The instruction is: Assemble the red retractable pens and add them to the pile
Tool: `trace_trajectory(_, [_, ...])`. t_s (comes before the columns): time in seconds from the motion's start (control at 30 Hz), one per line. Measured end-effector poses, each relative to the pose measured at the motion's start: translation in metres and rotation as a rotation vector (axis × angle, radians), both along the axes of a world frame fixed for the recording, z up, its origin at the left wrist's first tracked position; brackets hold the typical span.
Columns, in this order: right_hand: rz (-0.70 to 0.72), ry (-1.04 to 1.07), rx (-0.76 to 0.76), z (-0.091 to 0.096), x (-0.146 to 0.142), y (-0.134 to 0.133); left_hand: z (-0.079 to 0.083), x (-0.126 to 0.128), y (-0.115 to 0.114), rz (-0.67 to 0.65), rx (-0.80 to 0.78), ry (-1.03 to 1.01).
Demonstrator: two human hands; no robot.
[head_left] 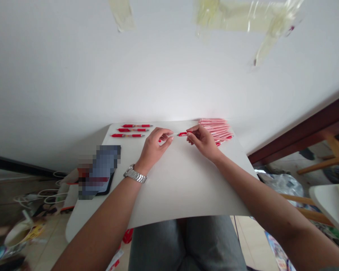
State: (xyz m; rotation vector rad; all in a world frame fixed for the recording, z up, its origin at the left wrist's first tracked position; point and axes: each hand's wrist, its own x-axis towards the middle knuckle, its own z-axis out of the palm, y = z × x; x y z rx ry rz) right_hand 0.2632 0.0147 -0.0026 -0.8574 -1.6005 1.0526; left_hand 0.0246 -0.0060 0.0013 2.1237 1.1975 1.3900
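Above the white table point(169, 180), my left hand point(155, 145) pinches a thin whitish tube point(173, 134) between thumb and fingers. A small red piece shows under its curled fingers, partly hidden. Facing it, my right hand point(202, 141) closes on a red pen part point(182, 134), which lines up with the tube's end. Whether the two pieces are joined I cannot tell. Behind my right hand lies a pile of thin pink-and-red sticks point(214, 126), partly covered by the hand. Three red pens lie in a row left of my left hand, the nearest pen point(127, 135) closest to it.
A pixelated phone-like object point(103, 171) rests at the table's left edge. The wall point(158, 75) rises behind the table, with tape on it. White cables point(51, 194) hang at the left. A clear plastic bag point(282, 184) and a white seat point(327, 199) stand at right.
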Motion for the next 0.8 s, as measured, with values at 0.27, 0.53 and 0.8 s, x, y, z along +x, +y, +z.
trace_trajectory(0.27, [-0.037,-0.198,0.126,-0.0017,0.0029,-0.0010,-0.0012,-0.0018,0.0019,-0.007,0.010,-0.004])
trace_trajectory(0.53, [-0.055,-0.390,0.383,0.0003,0.0048,-0.0005,-0.0003,-0.0023,0.0017,-0.013,0.014,0.038])
trace_trajectory(0.8, [0.046,-0.441,0.369,-0.0005,0.0052,-0.0029,0.0007,-0.0030,0.0009,-0.019,0.011,0.044])
